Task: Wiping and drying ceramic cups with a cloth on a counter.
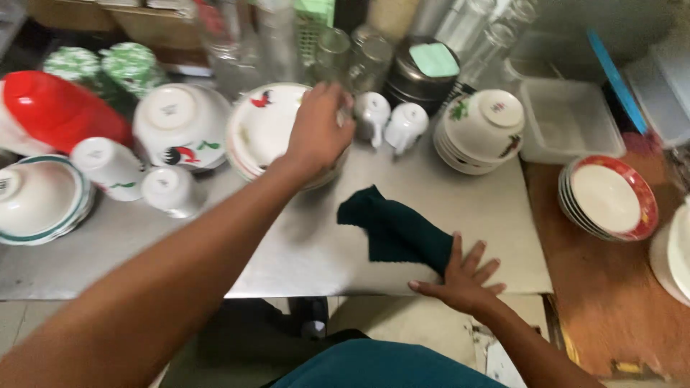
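While the dark green cloth [395, 231] lies crumpled on the steel table [302, 251], long axis slanting toward the right hand [460, 279] spread flat on its corner, the left hand [318, 129] beyond the cloth curls over stacked plates [262, 126].

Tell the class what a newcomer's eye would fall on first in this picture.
First, the left hand reaching to the stack of rooster-painted plates at centre back. Next, the dark green cloth on the metal table, pinned by the right hand. A bright red lid glares far left.
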